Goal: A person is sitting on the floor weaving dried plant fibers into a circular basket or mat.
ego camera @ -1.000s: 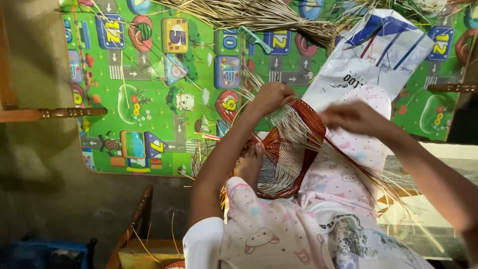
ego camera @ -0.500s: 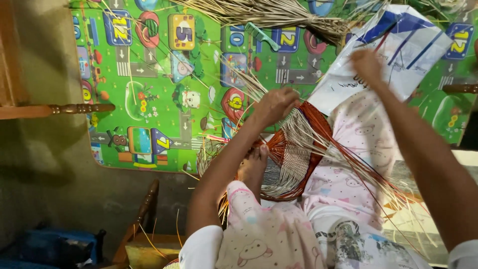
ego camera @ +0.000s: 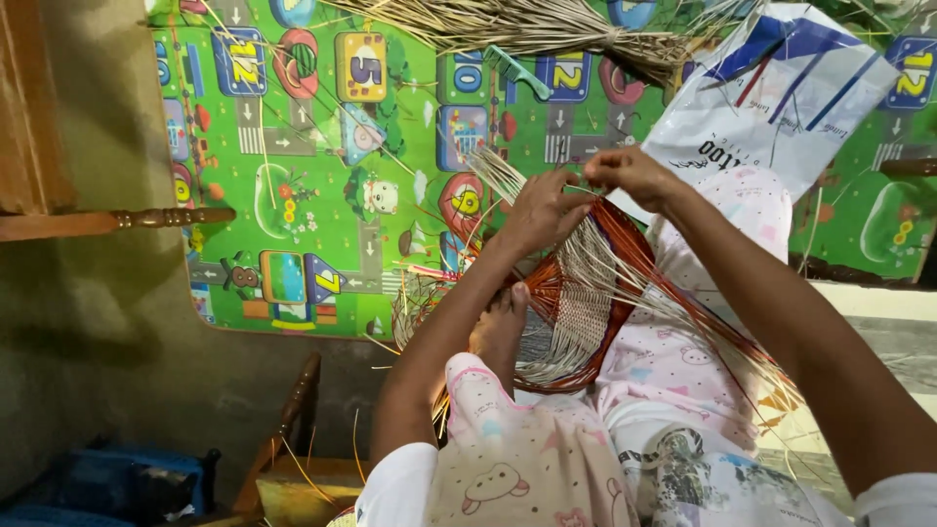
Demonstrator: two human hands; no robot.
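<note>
— How does the woven piece (ego camera: 576, 312) look?
— Rust-orange rim, pale straw strands fanning loose, propped on the person's lap by a bare foot (ego camera: 498, 327).
— And the hands?
— Left hand (ego camera: 542, 210) and right hand (ego camera: 630, 176) pinch strands at its upper edge, above the play mat's (ego camera: 322, 166) lower edge.
</note>
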